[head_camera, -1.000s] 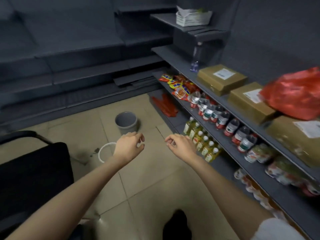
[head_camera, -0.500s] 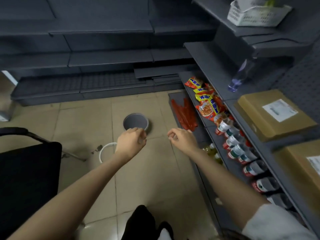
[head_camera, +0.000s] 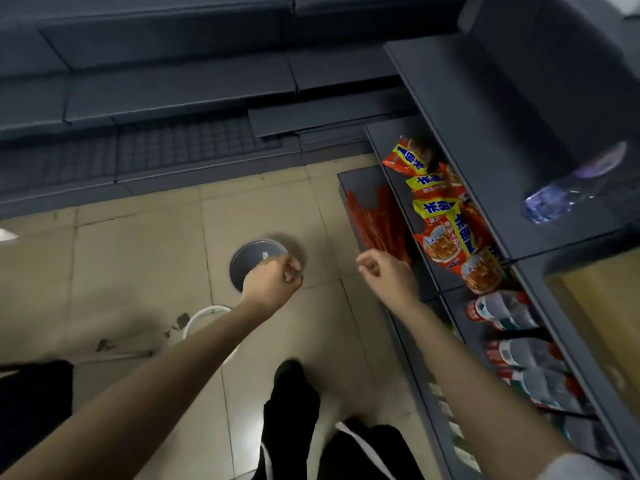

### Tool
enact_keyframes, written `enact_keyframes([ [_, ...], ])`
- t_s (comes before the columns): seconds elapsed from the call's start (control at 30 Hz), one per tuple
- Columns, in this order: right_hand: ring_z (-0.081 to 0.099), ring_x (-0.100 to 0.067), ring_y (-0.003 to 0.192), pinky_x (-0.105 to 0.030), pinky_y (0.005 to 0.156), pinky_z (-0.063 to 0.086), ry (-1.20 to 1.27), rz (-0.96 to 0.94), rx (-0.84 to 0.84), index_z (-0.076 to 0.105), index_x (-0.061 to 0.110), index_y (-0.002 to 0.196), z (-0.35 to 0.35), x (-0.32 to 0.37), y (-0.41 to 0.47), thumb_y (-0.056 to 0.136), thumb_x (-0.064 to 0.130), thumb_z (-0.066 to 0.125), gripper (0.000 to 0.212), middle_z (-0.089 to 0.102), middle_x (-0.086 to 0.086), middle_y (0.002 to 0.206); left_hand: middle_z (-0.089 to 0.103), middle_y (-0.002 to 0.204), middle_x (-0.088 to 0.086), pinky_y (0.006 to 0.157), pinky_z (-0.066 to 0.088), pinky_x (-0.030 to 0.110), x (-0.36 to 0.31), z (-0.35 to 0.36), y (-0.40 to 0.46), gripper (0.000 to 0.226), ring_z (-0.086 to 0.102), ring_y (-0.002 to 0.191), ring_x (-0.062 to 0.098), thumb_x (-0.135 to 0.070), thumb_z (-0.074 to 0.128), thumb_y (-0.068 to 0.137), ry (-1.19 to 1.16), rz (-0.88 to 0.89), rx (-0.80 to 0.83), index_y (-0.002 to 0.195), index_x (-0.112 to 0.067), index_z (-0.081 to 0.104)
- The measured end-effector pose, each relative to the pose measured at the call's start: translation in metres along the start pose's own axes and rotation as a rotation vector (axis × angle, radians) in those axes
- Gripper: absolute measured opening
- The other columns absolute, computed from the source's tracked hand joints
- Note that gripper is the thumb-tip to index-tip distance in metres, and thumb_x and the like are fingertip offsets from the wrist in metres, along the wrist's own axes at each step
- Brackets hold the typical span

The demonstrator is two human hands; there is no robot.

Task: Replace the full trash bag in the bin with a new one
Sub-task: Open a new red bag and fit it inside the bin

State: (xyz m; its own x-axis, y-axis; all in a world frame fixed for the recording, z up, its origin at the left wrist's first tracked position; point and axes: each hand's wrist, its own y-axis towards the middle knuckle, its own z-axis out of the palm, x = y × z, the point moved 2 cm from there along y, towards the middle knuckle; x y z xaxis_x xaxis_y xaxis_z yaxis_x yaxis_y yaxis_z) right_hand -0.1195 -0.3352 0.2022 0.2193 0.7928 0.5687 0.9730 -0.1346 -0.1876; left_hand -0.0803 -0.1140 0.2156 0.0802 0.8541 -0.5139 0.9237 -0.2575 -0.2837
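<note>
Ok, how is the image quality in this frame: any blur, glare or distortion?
Head view: dim, flat light; motion blur smears the bottle and the drinks at right; wide-angle bending curves the shelves; a small glint sits on the bin; left hand and right hand are fairly sharp.

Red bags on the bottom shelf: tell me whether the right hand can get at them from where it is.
Probably yes. The right hand hovers just in front of the red bags, which lie exposed at the shelf's front; nothing sits between them. The snack packets are on the shelf above.
</note>
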Motion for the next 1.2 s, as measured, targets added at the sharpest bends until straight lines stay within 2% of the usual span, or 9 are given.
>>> enact_keyframes([
  [0.23,0.064,-0.011,0.081,-0.034,0.072,0.052,0.014,-0.039,-0.075,0.064,0.021,0.096,0.049,-0.098,0.128,0.085,0.018,0.062,0.011,0.071,0.005,0.093,0.065,0.102,0.004,0.073,0.045,0.032,0.002,0.104,0.146,0.023,0.060,0.092,0.024,-0.029,0.058,0.084,0.051,0.198,-0.049,0.105,-0.020,0.059],
  [0.3,0.061,-0.005,0.079,-0.030,0.072,0.053,0.085,-0.006,-0.116,0.065,0.020,0.097,0.083,-0.139,0.163,0.085,0.016,0.063,0.012,0.071,0.005,0.092,0.064,0.101,0.002,0.076,0.046,0.032,0.010,0.147,0.189,0.024,0.059,0.095,0.024,-0.029,0.059,0.083,0.017,0.229,-0.111,0.106,-0.020,0.059],
  [0.37,0.064,-0.008,0.081,-0.029,0.073,0.053,0.115,0.018,-0.187,0.065,0.019,0.097,0.117,-0.183,0.197,0.083,0.014,0.064,0.014,0.072,0.002,0.093,0.064,0.097,0.000,0.076,0.049,0.033,0.026,0.194,0.238,0.024,0.059,0.095,0.023,-0.032,0.056,0.080,0.016,0.288,-0.168,0.102,-0.023,0.059],
  [0.5,0.067,-0.020,0.081,-0.040,0.075,0.054,0.112,0.070,-0.275,0.065,0.018,0.095,0.196,-0.267,0.253,0.081,0.012,0.066,0.015,0.072,-0.001,0.092,0.063,0.089,-0.003,0.074,0.049,0.034,0.071,0.288,0.316,0.032,0.059,0.087,0.021,-0.044,0.045,0.074,-0.012,0.309,-0.234,0.096,-0.026,0.058],
  [0.6,0.066,-0.025,0.082,-0.046,0.078,0.053,0.156,0.080,-0.338,0.065,0.016,0.093,0.257,-0.326,0.298,0.081,0.012,0.067,0.014,0.071,-0.006,0.091,0.063,0.088,-0.001,0.074,0.049,0.036,0.109,0.358,0.368,0.023,0.059,0.084,0.021,-0.035,0.056,0.075,-0.066,0.313,-0.276,0.094,-0.023,0.059],
  [0.73,0.064,-0.023,0.094,-0.033,0.079,0.050,-0.016,0.091,-0.395,0.064,0.021,0.102,0.291,-0.373,0.341,0.081,0.026,0.067,0.021,0.068,-0.001,0.105,0.063,0.089,-0.003,0.074,0.049,0.034,0.151,0.425,0.415,0.021,0.059,0.084,0.020,-0.032,0.060,0.077,-0.044,0.369,-0.294,0.096,-0.024,0.059],
  [0.87,0.060,-0.023,0.105,-0.035,0.086,0.047,-0.059,0.174,-0.386,0.059,0.027,0.113,0.295,-0.392,0.360,0.080,0.043,0.066,0.038,0.063,0.000,0.116,0.064,0.091,0.001,0.074,0.048,0.034,0.167,0.438,0.442,0.019,0.059,0.087,0.023,-0.028,0.062,0.080,0.039,0.371,-0.304,0.097,-0.021,0.060],
  [1.03,0.060,-0.022,0.107,-0.027,0.079,0.040,-0.152,0.210,-0.215,0.052,0.026,0.124,0.329,-0.398,0.366,0.078,0.053,0.064,0.054,0.062,0.000,0.123,0.064,0.086,-0.004,0.070,0.047,0.032,0.169,0.441,0.446,0.017,0.059,0.082,0.017,-0.025,0.066,0.078,-0.103,0.329,-0.379,0.094,-0.024,0.060],
  [1.2,0.064,-0.017,0.092,-0.022,0.068,0.037,-0.302,0.150,-0.301,0.060,0.028,0.111,0.337,-0.387,0.389,0.089,0.031,0.057,0.022,0.069,0.002,0.108,0.064,0.086,-0.006,0.069,0.042,0.028,0.172,0.442,0.461,0.015,0.058,0.082,0.016,-0.027,0.064,0.079,-0.083,0.338,-0.374,0.093,-0.025,0.060],
])
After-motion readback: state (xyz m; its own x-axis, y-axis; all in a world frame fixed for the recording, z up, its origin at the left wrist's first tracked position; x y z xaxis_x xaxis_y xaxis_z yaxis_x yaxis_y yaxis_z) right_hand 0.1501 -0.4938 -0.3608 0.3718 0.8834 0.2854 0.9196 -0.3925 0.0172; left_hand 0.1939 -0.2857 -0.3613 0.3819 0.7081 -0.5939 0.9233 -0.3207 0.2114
